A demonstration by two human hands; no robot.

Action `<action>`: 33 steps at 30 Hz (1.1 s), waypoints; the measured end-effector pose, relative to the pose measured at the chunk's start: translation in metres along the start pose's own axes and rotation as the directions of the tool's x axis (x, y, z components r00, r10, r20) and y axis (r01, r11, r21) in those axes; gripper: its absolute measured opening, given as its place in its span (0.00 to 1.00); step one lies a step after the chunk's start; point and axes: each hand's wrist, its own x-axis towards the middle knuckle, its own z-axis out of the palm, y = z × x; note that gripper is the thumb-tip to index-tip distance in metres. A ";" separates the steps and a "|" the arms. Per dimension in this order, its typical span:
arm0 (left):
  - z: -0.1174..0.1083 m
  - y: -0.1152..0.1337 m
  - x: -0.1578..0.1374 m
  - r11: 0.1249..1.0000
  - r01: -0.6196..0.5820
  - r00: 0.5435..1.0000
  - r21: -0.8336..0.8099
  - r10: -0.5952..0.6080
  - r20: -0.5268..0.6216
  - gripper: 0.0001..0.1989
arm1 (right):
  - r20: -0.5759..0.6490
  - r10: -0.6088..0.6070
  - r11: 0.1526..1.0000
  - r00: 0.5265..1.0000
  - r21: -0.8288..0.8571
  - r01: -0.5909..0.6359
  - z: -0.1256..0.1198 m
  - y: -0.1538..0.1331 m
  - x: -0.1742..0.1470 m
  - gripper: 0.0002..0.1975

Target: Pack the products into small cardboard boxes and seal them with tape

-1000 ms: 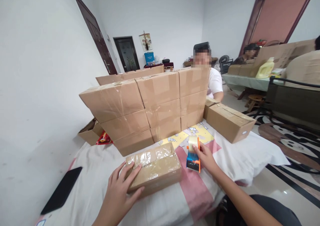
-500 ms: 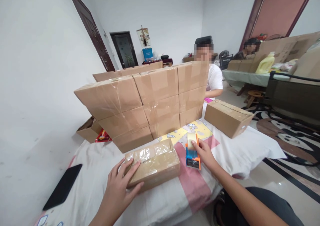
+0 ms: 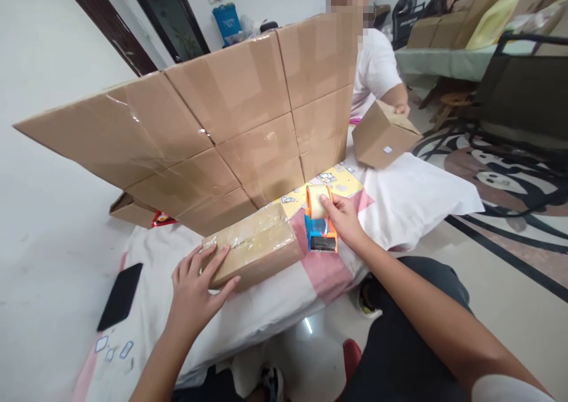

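Note:
A taped cardboard box [image 3: 252, 251] lies on the cloth-covered table in front of me. My left hand [image 3: 199, 277] rests on its left end, fingers spread over the top and thumb along the near side. To the right of the box, my right hand [image 3: 341, 218] grips an orange and blue tape dispenser [image 3: 317, 221] by its upper part. The dispenser carries a roll of clear tape and is held apart from the box, its dark cutting end toward me.
Behind the box rises a wall of stacked cardboard boxes [image 3: 239, 112]. Across the table a person in a white sleeve [image 3: 377, 64] has a hand on another box [image 3: 386, 135]. A black phone-like slab [image 3: 119, 295] lies at left. A folding chair [image 3: 506, 94] stands at right.
My view has tipped downward, bringing the floor and my legs into sight. The other person's hand has come onto the box at right, which is now tilted. Both my hands keep their holds.

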 end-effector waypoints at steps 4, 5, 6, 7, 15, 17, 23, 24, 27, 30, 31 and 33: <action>-0.021 0.017 0.020 0.995 -0.068 0.993 0.072 0.074 -0.088 0.19 | -0.018 -0.002 0.999 1.000 0.049 0.003 -0.002 -0.010 0.000 0.31; -0.027 0.026 0.027 0.993 -0.097 0.984 0.071 0.107 -0.146 0.17 | -0.017 -0.004 0.998 1.000 0.059 0.005 -0.002 -0.011 0.001 0.31; -0.031 0.037 0.034 0.989 -0.140 0.968 0.057 0.148 -0.200 0.15 | -0.017 -0.011 0.998 1.000 0.064 0.012 -0.003 -0.011 0.001 0.30; -0.034 0.050 0.041 0.980 -0.198 0.950 0.035 0.200 -0.240 0.14 | -0.017 -0.021 0.998 1.000 0.066 0.022 -0.003 -0.011 0.001 0.30; -0.018 0.148 0.094 0.899 -0.427 0.891 -0.095 0.400 -0.216 0.16 | -0.014 -0.083 0.992 0.996 0.090 0.084 0.000 -0.017 -0.002 0.28; -0.012 0.158 0.103 0.897 -0.431 0.891 -0.101 0.406 -0.202 0.12 | -0.017 -0.094 0.991 0.995 0.089 0.095 -0.002 -0.019 -0.004 0.27; -0.007 0.174 0.112 0.853 -0.518 0.838 -0.071 0.489 -0.243 0.04 | -0.050 -0.119 0.990 0.992 0.074 0.122 -0.014 -0.022 -0.010 0.30; -0.007 0.176 0.111 0.847 -0.527 0.827 -0.062 0.495 -0.268 0.04 | -0.056 -0.113 0.989 0.992 0.088 0.117 -0.015 -0.021 -0.011 0.30; -0.010 0.186 0.107 0.837 -0.547 0.796 -0.019 0.513 -0.320 0.02 | -0.049 -0.075 0.978 0.996 0.193 0.083 -0.016 -0.020 -0.015 0.30; -0.021 0.198 0.098 0.814 -0.579 0.752 0.042 0.553 -0.357 0.04 | -0.032 -0.043 0.952 0.999 0.300 0.051 -0.014 -0.020 -0.023 0.30; -0.027 0.202 0.094 0.811 -0.582 0.739 0.067 0.561 -0.374 0.04 | -0.025 -0.043 0.947 0.999 0.318 0.049 -0.013 -0.021 -0.026 0.30; -0.038 0.208 0.085 0.810 -0.572 0.722 0.130 0.572 -0.390 0.05 | -0.017 -0.067 0.942 0.998 0.329 0.069 -0.013 -0.023 -0.031 0.30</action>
